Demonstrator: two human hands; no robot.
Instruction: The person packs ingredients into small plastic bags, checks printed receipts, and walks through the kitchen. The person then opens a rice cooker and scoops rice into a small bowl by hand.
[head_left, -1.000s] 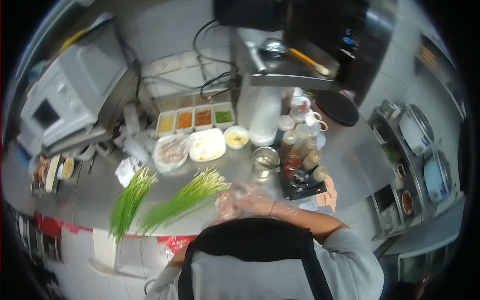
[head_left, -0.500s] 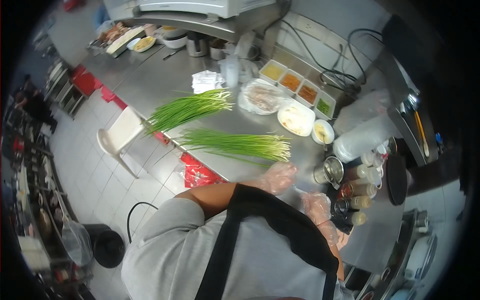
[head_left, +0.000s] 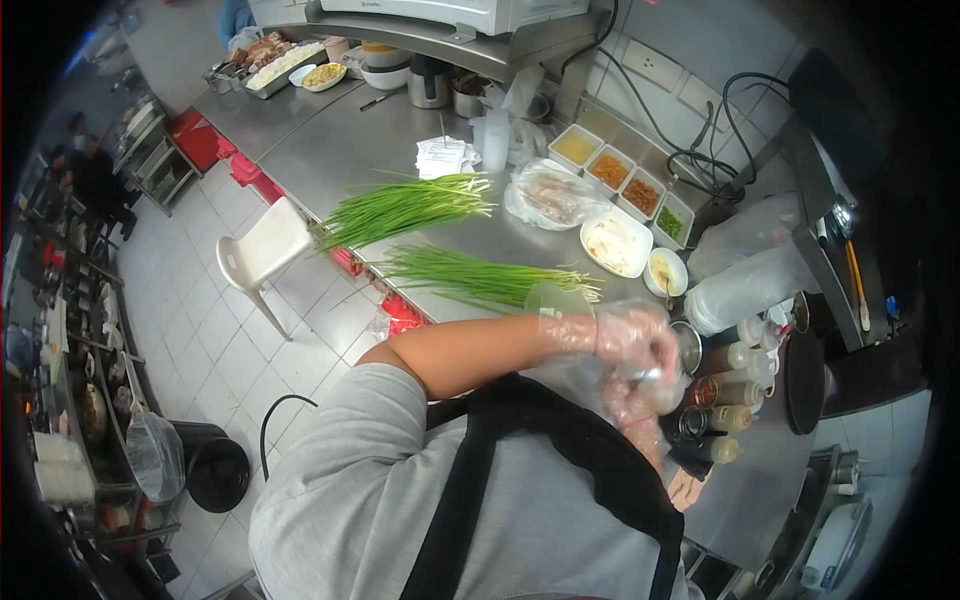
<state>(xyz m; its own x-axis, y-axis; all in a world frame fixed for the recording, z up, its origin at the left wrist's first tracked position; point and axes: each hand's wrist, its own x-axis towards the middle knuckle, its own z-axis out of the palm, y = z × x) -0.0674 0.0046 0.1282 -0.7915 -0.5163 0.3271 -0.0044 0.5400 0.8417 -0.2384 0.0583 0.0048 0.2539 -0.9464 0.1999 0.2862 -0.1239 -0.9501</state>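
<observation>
My left hand (head_left: 636, 335), in a clear plastic glove, reaches across my body with its fingers curled. Just below it is my right hand (head_left: 632, 408), gloved too, closed and close against the left. Between them shows a small shiny piece, too smeared to name. Two bundles of long green chives lie on the steel table: the near bundle (head_left: 480, 277) passes behind my left wrist, and the far bundle (head_left: 410, 208) lies beyond it. Both bundles' pale ends point right.
Small tubs of toppings (head_left: 640, 192) stand by the wall, near a white dish (head_left: 615, 243), a small bowl (head_left: 665, 272) and a plastic bag (head_left: 556, 193). Several squeeze bottles (head_left: 727, 390) crowd the right. A white chair (head_left: 262, 250) stands left of the table.
My left hand has moved right, from beside the near chives to over my right hand. Now the two hands are together. The view has shifted a little; the chives lie as before.
</observation>
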